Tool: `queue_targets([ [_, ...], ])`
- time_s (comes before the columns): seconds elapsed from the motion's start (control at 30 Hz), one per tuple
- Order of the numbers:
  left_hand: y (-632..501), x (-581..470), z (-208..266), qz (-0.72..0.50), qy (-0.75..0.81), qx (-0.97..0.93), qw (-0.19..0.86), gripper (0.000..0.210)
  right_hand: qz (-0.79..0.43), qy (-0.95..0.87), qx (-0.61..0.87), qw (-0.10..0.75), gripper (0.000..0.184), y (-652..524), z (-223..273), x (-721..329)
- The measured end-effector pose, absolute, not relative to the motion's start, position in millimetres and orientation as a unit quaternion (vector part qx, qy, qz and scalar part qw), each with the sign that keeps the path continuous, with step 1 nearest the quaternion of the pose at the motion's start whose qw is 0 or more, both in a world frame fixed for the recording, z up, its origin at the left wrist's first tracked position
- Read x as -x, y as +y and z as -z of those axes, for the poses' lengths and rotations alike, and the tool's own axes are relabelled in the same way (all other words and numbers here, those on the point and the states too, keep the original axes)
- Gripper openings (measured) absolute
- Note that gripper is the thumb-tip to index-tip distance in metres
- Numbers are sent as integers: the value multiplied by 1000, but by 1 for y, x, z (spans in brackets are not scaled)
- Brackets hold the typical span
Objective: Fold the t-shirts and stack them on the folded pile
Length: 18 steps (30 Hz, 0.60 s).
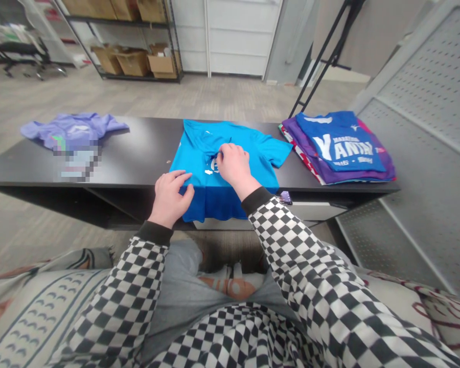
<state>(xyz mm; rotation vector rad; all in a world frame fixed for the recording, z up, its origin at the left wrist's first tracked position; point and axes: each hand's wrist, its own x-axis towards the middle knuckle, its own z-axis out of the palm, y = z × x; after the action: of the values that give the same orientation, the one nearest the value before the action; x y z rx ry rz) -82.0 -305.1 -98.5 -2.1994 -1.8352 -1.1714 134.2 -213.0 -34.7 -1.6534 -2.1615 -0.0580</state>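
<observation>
A bright blue T-shirt (pixel 237 202) lies across the middle of the black table, with its lower part hanging over the front edge. Its left side is folded inward, and one short sleeve points right. My right hand (pixel 235 166) is closed, its fingertips pinching the fabric near the white print on the chest. At the shirt's left edge is my left hand (pixel 172 197), thumb and fingers apart, with the fingertips at the cloth. Whether they press on it I cannot tell.
To the right, folded shirts (pixel 341 145) are stacked, a dark blue printed one on top. A crumpled lavender garment (pixel 76 130) lies at the left of the black table (pixel 145 148). A phone-like object (pixel 285 198) sits below the tabletop. A perforated grey panel (pixel 425 128) stands at right.
</observation>
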Motion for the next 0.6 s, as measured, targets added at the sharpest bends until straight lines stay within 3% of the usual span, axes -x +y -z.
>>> queue_targets([
  [0.37,-312,87,93,366,-576,730,42,35,-40,-803,568,176,56,-155,32,-134],
  [0.5,-316,91,81,334,-594,731,26,38,-93,-801,577,131,65,-140,42,-134],
  [0.6,-303,97,62,297,-623,723,22,41,-107,-796,577,147,64,-141,48,-132],
])
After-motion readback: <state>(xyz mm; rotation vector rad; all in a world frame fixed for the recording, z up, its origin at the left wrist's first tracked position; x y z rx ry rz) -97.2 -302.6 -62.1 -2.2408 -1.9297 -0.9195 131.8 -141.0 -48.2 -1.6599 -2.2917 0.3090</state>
